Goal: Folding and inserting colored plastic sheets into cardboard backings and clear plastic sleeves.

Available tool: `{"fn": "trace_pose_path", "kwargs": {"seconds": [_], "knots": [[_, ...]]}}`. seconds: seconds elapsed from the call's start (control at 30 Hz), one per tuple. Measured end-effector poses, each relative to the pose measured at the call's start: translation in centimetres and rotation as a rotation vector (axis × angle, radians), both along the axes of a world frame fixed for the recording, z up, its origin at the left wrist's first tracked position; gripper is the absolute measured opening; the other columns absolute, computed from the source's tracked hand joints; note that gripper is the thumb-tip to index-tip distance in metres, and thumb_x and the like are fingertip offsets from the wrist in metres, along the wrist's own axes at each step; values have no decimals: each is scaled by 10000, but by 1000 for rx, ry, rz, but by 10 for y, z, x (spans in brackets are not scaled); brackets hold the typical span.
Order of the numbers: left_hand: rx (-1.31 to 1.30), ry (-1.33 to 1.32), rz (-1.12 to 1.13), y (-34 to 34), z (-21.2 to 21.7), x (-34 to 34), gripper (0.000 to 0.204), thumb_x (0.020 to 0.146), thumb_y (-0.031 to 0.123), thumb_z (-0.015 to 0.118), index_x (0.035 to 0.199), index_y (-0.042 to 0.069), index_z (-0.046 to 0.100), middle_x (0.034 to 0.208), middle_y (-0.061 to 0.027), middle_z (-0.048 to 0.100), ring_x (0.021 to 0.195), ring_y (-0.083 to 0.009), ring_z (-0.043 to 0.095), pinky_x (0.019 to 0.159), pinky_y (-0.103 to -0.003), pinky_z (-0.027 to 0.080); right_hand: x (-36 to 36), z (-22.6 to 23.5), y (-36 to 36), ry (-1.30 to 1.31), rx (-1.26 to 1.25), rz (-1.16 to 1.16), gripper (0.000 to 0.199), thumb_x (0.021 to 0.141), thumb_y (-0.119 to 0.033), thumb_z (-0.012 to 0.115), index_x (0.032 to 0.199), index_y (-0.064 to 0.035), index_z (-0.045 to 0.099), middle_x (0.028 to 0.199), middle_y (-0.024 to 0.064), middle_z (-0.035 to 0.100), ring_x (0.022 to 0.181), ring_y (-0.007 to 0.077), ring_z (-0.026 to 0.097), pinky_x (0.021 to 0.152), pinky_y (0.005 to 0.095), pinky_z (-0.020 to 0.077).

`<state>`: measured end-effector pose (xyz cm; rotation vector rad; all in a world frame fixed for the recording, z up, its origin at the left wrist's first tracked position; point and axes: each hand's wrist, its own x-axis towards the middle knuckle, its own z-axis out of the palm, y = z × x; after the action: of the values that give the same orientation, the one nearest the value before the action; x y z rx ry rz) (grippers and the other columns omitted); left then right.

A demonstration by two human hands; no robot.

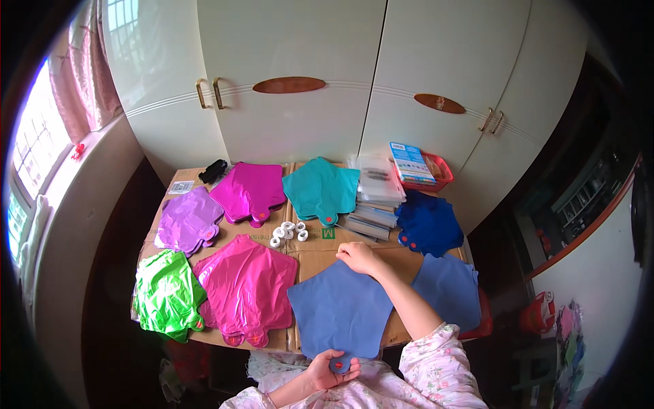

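Observation:
A flat, dull-blue, star-shaped foil balloon (340,307) lies in front of me, its rounded tab with a red mark pointing toward my body. My left hand (320,375) cradles that tab at the table's front edge, thumb and fingers around it. At the balloon's far point, my right hand (359,259) is closed in a pinch on the tip. Another dull-blue balloon (448,292) is partly behind my right forearm. To the left of the one I hold lies a pile of glossy pink foil balloons (245,290).
Cardboard (310,249) covers the table. Around it lie green (167,290), lilac (187,218), magenta (248,191), teal (320,187) and dark blue balloons (430,221). White rolls (289,230) sit mid-table. Stacked clear packets (375,198) stand beside a red basket (439,174). Cabinets (293,41) rise behind.

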<state>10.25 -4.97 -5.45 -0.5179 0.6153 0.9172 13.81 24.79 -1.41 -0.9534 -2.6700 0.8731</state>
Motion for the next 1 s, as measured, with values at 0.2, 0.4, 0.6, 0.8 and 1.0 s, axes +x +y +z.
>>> {"fn": "trace_pose_path", "kwargs": {"seconds": [0.2,0.4,0.6,0.8,1.0], "knots": [[86,-198,15,-1,-14,-3,259,934,210,485,961,-47,466,875,-146,551,845,-265,569,863,-444,526,7,-7,5,38,11,57,196,894,-238,597,884,-49,645,859,165,653,852,338,628,741,411,487],[41,-203,28,0,-6,-1,280,945,243,484,930,-36,468,822,-121,527,800,-244,559,826,-428,531,4,-6,-4,60,78,34,230,911,-256,553,875,-40,624,896,185,638,886,368,615,763,453,483],[111,-212,28,1,-11,-2,264,947,240,485,899,-19,460,809,-113,518,782,-234,553,832,-421,523,5,8,-26,57,284,-109,181,886,-240,600,967,-79,584,932,136,577,861,362,612,728,451,499],[121,-188,27,2,-12,0,274,947,249,487,889,-18,464,800,-102,518,772,-231,546,814,-412,520,23,4,-110,250,371,118,207,834,-222,656,992,-112,581,979,84,557,919,293,586,765,412,489],[101,-201,35,2,-12,1,300,954,263,483,898,-32,477,799,-99,522,776,-232,545,817,-416,522,41,-7,-133,106,495,120,375,829,-305,660,1150,-132,575,1148,61,535,1116,257,489,962,491,345]]}}
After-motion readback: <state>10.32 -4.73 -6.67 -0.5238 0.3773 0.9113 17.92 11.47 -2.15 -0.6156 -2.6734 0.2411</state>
